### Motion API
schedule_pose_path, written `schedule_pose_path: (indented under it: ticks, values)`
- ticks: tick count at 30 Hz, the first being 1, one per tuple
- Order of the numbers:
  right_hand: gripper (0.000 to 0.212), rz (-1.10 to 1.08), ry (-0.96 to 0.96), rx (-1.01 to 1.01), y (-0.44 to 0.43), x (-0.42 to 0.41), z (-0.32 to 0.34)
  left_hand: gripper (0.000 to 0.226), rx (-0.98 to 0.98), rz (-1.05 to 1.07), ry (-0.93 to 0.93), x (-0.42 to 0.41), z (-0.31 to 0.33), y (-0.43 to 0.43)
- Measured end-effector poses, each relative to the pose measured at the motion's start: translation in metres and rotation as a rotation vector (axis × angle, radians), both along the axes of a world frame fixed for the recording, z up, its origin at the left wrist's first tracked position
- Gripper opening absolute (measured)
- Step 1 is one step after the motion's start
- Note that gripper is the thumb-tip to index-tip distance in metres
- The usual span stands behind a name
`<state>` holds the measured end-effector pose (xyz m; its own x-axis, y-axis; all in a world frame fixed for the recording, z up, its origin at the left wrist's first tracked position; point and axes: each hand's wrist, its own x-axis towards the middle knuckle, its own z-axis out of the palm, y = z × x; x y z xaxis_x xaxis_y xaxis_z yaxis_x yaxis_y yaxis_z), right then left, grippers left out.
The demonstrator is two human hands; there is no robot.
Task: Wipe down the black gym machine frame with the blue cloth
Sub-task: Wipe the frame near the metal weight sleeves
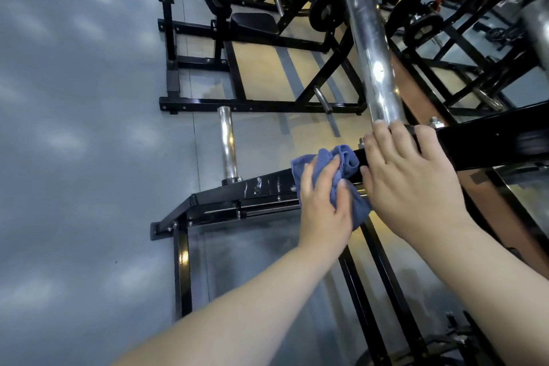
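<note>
Both bare forearms reach forward, the left hand [323, 205] palm down with fingers curled over the bunched blue cloth [344, 157], the right hand [413, 184] just beside it, flat, fingers straight and spread.

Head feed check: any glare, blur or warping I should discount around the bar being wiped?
Head view: wide-angle bows the straight frame lines; bright glare on the chrome sleeve and patchy reflections on the grey floor; far right edge blurred; blue cloth, left hand and scuffed black frame bar read sharp.

blue cloth [344, 162] half covered, frame [475, 145] cropped right
</note>
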<state>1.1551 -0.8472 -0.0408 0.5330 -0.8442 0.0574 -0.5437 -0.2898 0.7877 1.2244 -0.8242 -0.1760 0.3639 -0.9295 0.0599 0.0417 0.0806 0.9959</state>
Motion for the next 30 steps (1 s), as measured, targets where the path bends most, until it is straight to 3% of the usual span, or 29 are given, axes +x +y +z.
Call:
schedule_pose_path:
  ticks: [2,6,13,18,23,25,30]
  values:
    - [0.06,-0.005,-0.006,-0.005,0.001,0.002,-0.002,0.039,0.042,0.041,0.016,0.011,-0.014,-0.01]
    - [0.064,-0.007,-0.033,0.021,-0.003,0.009,-0.011,0.04,0.33,0.16,0.144,0.037,-0.037,-0.035]
    - [0.068,-0.019,-0.01,0.067,-0.004,0.019,-0.04,0.042,-0.022,0.068,0.002,0.002,-0.032,-0.001]
    - [0.059,-0.002,0.001,0.081,-0.01,0.028,-0.064,0.038,0.067,0.124,0.023,0.034,-0.073,-0.024]
    - [0.058,0.003,-0.035,0.122,-0.018,0.035,-0.085,0.038,0.384,0.215,0.284,0.065,-0.095,-0.052]
    - [0.056,0.009,-0.04,0.116,-0.017,0.036,-0.086,0.039,0.378,0.205,0.299,0.061,-0.088,-0.047]
    - [0.057,0.002,0.003,0.104,-0.016,0.039,-0.09,0.037,0.117,0.139,0.098,0.032,-0.07,-0.018]
